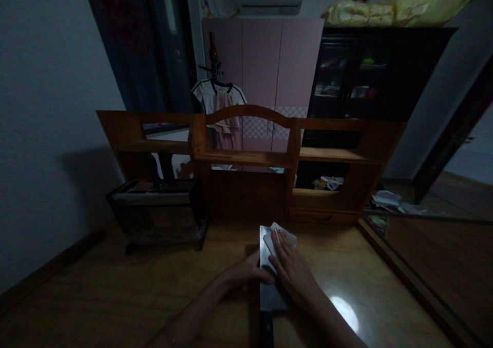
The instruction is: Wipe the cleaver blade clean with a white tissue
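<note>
From here I'd call this wiping, my left hand (pixel 252 270) pinching the knife (pixel 271 299), right hand (pixel 295 275) pressing the cloth (pixel 268 244); next stroke calls for steady pressure.

On the wooden tabletop (pixel 115 291), a cleaver (pixel 272 297) points its black handle (pixel 266 330) at the near edge. The left hand (pixel 246 271) holds the blade's left side, thumb over the top. The right hand (pixel 293 271) holds a white cloth (pixel 268 245) against the blade toward its far end. A wooden shelf unit (pixel 246 158) stands along the far edge; at the far-left corner is a dark holder (pixel 154 222) with two upright handles (pixel 166 168)
</note>
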Motion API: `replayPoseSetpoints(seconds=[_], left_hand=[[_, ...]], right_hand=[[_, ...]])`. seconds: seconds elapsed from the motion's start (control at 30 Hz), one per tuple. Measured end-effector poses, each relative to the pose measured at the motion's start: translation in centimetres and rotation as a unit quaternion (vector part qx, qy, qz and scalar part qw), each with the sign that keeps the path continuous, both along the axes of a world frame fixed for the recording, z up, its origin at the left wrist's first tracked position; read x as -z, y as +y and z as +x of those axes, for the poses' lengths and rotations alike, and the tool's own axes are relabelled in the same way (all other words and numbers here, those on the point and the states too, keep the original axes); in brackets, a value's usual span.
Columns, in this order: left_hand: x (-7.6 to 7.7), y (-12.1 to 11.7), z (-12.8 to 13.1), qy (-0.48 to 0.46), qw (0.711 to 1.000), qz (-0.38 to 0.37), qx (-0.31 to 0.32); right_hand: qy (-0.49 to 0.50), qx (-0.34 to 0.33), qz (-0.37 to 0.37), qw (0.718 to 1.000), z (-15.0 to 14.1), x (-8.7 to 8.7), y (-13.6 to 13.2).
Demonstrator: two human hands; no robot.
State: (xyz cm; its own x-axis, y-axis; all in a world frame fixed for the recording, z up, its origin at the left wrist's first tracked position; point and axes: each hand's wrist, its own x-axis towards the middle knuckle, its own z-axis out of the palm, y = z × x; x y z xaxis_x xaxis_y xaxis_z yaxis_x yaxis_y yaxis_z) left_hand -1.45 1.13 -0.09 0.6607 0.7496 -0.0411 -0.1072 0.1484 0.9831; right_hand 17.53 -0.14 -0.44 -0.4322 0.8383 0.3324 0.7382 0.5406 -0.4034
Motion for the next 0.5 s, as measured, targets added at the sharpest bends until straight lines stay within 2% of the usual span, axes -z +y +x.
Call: replayPoseSetpoints(seconds=[0.5], left_hand=[[0.08, -0.04, -0.09, -0.003, 1.0, 0.013, 0.003]], right_hand=[[0.002, -0.003, 0.008, 1.0, 0.1, 0.14, 0.09]])
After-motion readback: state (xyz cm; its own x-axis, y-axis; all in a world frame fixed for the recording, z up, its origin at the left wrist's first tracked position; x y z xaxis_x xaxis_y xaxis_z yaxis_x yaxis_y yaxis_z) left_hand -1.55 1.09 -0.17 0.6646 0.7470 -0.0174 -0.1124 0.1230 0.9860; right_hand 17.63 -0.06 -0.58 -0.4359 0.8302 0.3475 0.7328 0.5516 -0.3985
